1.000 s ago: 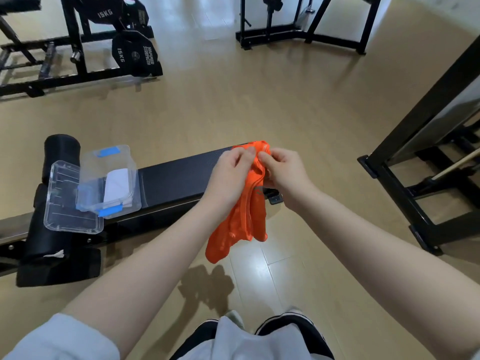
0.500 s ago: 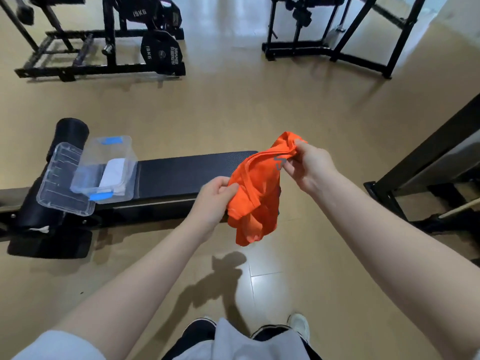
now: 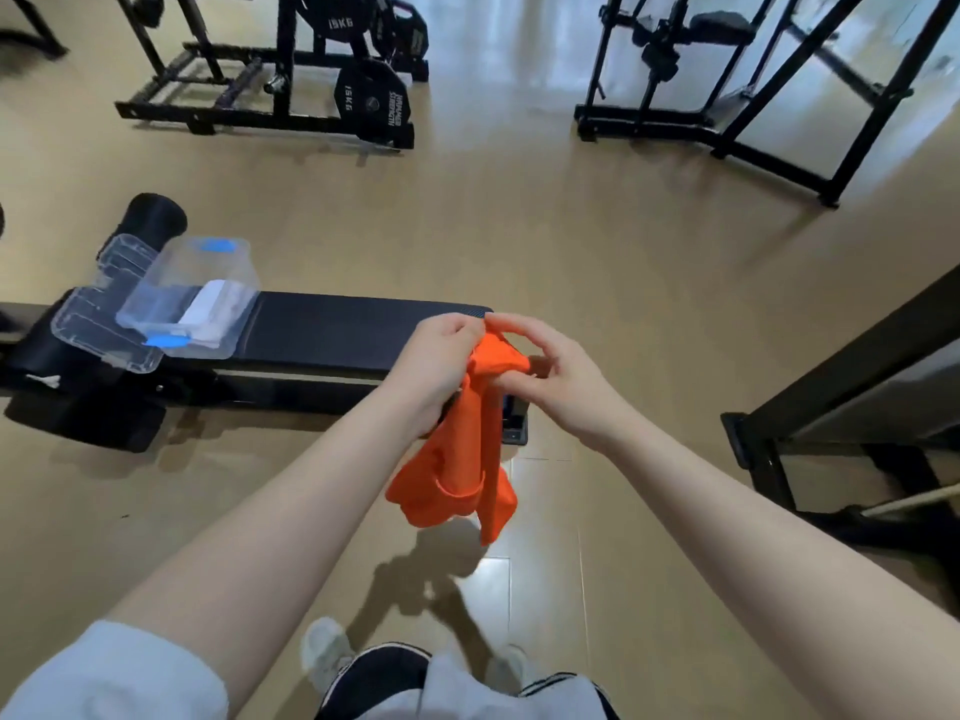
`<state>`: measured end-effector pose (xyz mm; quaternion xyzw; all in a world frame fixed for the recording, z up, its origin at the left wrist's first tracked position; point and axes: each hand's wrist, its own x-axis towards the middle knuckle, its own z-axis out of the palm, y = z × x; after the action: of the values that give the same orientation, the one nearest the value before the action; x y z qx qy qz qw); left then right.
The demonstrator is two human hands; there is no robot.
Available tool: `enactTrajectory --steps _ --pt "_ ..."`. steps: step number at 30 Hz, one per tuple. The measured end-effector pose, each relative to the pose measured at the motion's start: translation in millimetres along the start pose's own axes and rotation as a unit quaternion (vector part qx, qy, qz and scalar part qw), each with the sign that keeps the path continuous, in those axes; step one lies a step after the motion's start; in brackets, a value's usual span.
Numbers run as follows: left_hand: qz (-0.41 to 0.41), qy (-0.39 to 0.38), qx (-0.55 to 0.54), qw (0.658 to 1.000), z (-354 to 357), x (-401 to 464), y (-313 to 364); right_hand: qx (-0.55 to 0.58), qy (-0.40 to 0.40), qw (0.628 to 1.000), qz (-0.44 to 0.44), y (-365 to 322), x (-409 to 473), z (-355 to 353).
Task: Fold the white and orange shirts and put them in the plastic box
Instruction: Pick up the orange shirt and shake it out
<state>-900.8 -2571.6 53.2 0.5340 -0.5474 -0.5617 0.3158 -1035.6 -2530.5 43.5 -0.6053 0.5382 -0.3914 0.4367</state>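
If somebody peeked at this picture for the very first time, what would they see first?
The bright orange shirt jumps out first, dangling in mid-air over the floor at the near end of a black bench, pinched at its top by the left hand and the right hand. Next comes the clear plastic box at the bench's far left end, with a folded white shirt inside and its lid lying beside it.

Below me, glossy tan plank floor (image 3: 545, 241). My long black padded bench (image 3: 332, 335) lies at nine o'clock, black steel weight rack (image 3: 291, 85) at eleven, another black frame (image 3: 727, 96) at one.
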Motion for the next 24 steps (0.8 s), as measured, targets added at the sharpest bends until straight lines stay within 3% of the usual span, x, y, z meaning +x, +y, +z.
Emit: enactTrajectory --steps 2,6,9,12,17,21,24 --pt "-0.017 -0.001 0.030 0.999 13 -6 3 -0.010 0.048 0.998 -0.024 3 0 -5" --pt "-0.044 -0.013 0.023 0.999 33 -20 3 0.085 0.128 0.988 0.015 2 3 -23" --pt "0.024 -0.064 0.146 0.987 32 -20 -13 0.096 0.149 0.984 0.033 9 7 -38" --pt "0.022 -0.090 0.256 0.962 20 -10 -36 0.183 0.194 0.960 0.089 21 10 -53" --pt "-0.004 -0.071 0.298 0.952 6 -1 -53 0.316 0.262 0.903 0.130 38 12 -87" --pt "-0.003 -0.022 0.397 0.917 8 13 -65 0.280 0.282 0.905 0.150 56 17 -104" --pt "-0.035 0.062 0.396 0.915 6 28 -73 0.290 0.305 0.894 0.156 62 31 -112"
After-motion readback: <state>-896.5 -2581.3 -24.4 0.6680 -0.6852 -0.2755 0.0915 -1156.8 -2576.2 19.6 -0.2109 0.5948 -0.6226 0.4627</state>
